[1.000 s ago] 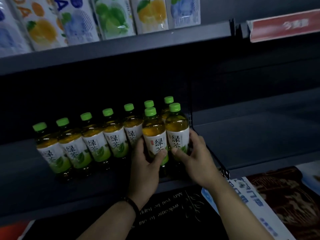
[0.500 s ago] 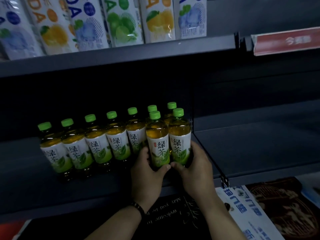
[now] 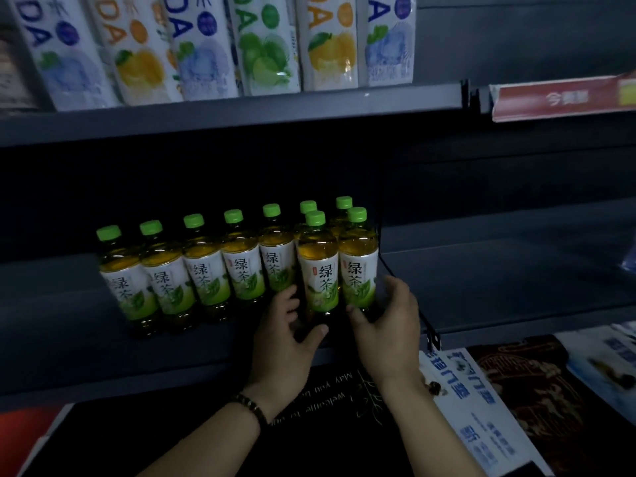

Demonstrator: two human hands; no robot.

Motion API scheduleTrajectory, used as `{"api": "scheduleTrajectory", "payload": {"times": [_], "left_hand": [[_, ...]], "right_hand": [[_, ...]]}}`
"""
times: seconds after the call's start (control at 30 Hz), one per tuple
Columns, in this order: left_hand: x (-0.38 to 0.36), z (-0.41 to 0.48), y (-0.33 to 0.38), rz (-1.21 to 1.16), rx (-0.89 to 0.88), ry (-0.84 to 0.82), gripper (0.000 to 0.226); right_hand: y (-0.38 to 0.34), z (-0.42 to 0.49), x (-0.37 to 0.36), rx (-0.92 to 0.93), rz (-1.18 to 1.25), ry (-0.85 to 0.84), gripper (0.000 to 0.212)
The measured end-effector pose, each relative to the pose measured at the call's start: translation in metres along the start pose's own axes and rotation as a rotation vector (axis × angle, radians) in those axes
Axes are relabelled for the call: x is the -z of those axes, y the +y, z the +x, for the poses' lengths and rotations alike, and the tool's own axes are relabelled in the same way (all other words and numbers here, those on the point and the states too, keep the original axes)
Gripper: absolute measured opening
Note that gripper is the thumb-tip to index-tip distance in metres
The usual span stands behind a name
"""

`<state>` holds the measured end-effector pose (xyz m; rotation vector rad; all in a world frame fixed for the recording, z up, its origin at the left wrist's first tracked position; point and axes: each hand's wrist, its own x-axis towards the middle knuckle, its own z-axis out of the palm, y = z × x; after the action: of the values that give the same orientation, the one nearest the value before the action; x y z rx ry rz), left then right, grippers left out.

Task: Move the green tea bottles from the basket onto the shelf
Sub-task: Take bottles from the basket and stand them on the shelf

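Note:
Several green tea bottles (image 3: pixel 237 263) with green caps stand in a row on the dark middle shelf (image 3: pixel 62 325). At the row's right end two more stand in front: one bottle (image 3: pixel 318 270) on the left and another bottle (image 3: pixel 358 266) on the right. My left hand (image 3: pixel 285 342) is cupped loosely around the base of the left one, fingers apart. By the base of the right one my right hand (image 3: pixel 387 325) is spread, with a gap between its fingers and the bottle. The basket is out of view.
Tall soda bottles (image 3: pixel 265 43) fill the upper shelf, whose edge (image 3: pixel 241 115) overhangs the tea. A thin wire divider (image 3: pixel 406 297) runs just right of the bottles; beyond it lies a bare shelf section (image 3: pixel 516 270). A red label strip (image 3: pixel 564 98) is upper right. Printed mats (image 3: pixel 509 390) lie below.
Both hands gripped the two front bottles and set them down at the row's right end; now the fingers have loosened and spread away from the bottles. The view has tilted slightly up.

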<state>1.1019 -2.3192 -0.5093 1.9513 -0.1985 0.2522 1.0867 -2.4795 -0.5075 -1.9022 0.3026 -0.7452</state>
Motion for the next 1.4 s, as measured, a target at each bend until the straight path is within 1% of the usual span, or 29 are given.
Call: {"api": "scheduleTrajectory", "payload": {"times": [0.03, 0.07, 0.1, 0.17, 0.27, 0.33, 0.4, 0.47, 0.53, 0.6, 0.67, 0.7, 0.77, 0.83, 0.87, 1.0, 1.1, 1.17, 1.27, 1.33, 1.4], "left_hand": [[0.014, -0.013, 0.005, 0.026, 0.001, -0.014, 0.063], [0.031, -0.028, 0.008, 0.059, -0.013, -0.041, 0.047], [0.049, -0.045, 0.011, 0.099, -0.039, -0.083, 0.034], [0.087, -0.080, 0.010, 0.197, -0.069, -0.215, 0.020], [0.140, -0.134, 0.005, 0.377, 0.014, -0.534, 0.006], [0.169, -0.169, -0.002, 0.476, 0.093, -0.723, 0.008], [0.190, -0.198, -0.008, 0.550, 0.181, -0.892, 0.014], [0.203, -0.222, -0.014, 0.633, 0.212, -1.031, 0.019], [0.205, -0.244, -0.024, 0.696, 0.212, -1.115, 0.025], [0.203, -0.261, -0.038, 0.720, 0.237, -1.139, 0.026], [0.203, -0.273, -0.051, 0.760, 0.279, -1.174, 0.026], [0.203, -0.275, -0.055, 0.793, 0.287, -1.184, 0.030], [0.203, -0.277, -0.060, 0.828, 0.269, -1.157, 0.035], [0.204, -0.277, -0.063, 0.811, 0.279, -1.109, 0.039], [0.204, -0.277, -0.066, 0.820, 0.295, -1.112, 0.041], [0.203, -0.277, -0.074, 0.995, 0.326, -1.260, 0.043], [0.197, -0.270, -0.074, 1.008, 0.314, -1.270, 0.041], [0.191, -0.263, -0.072, 0.962, 0.296, -1.235, 0.043], [0.183, -0.253, -0.069, 0.899, 0.268, -1.210, 0.048], [0.180, -0.249, -0.071, 0.875, 0.273, -1.203, 0.044], [0.179, -0.247, -0.075, 0.872, 0.291, -1.203, 0.042]], "right_hand": [[-0.007, -0.013, 0.002, 0.030, 0.044, 0.071, 0.051], [-0.014, -0.028, 0.004, 0.046, 0.097, 0.108, 0.039], [-0.021, -0.042, 0.005, 0.040, 0.152, 0.099, 0.033], [-0.031, -0.070, 0.007, 0.020, 0.208, -0.015, 0.030], [-0.046, -0.111, 0.012, 0.063, 0.166, -0.285, 0.024], [-0.051, -0.139, 0.014, 0.098, 0.134, -0.433, 0.019], [-0.051, -0.169, 0.015, 0.075, 0.101, -0.539, 0.017], [-0.043, -0.201, 0.013, -0.026, 0.079, -0.667, 0.014], [-0.025, -0.236, 0.009, -0.133, 0.004, -0.841, 0.011], [0.000, -0.272, 0.006, -0.221, -0.128, -0.984, 0.009], [0.033, -0.306, 0.006, -0.248, -0.274, -1.074, 0.005], [0.049, -0.321, 0.007, -0.249, -0.350, -1.093, 0.006], [0.081, -0.346, 0.012, -0.321, -0.465, -1.093, 0.011], [0.107, -0.365, 0.014, -0.404, -0.545, -1.104, 0.020], [0.119, -0.373, 0.014, -0.413, -0.597, -1.126, 0.025], [0.151, -0.388, 0.002, -0.444, -0.782, -1.197, 0.058], [0.169, -0.384, -0.011, -0.413, -0.919, -1.258, 0.071], [0.172, -0.378, -0.018, -0.420, -0.934, -1.306, 0.071], [0.183, -0.373, -0.025, -0.412, -0.917, -1.349, 0.062], [0.187, -0.373, -0.025, -0.434, -0.911, -1.353, 0.061], [0.189, -0.367, -0.022, -0.483, -0.848, -1.349, 0.055]]}}
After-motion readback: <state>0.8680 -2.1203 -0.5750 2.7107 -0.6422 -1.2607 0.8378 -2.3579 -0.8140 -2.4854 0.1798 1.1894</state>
